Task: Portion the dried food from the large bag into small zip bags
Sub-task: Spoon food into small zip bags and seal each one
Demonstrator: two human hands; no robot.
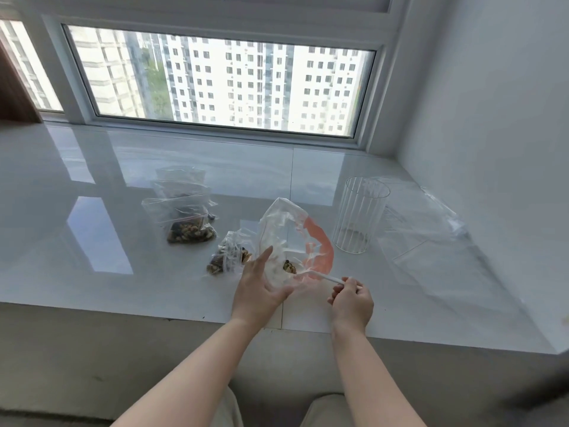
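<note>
Head view shows me a glossy white worktop (92, 211) under a window (221, 78), with both bare arms reaching in from below. My left hand (257, 286) is spread, fingers straight and relaxed, palm against the near side of the large bag (289, 238), a clear bag with an orange band down its right side. The bag stands slumped on the worktop, and only a small clump of dried food (289, 267) sits in its bottom. My right hand (351, 298) is curled, its fingers pinching the end of a white strip (323, 277) that runs along the bag's near edge. Just left of the large bag lies a small zip bag (229, 255) with dark food inside, touching or nearly touching it. Further left and back sits a stack of filled zip bags (181, 208). To the right stands a ribbed clear glass (360, 214), upright, and beyond it a flat clear plastic sheet (431, 241).
</note>
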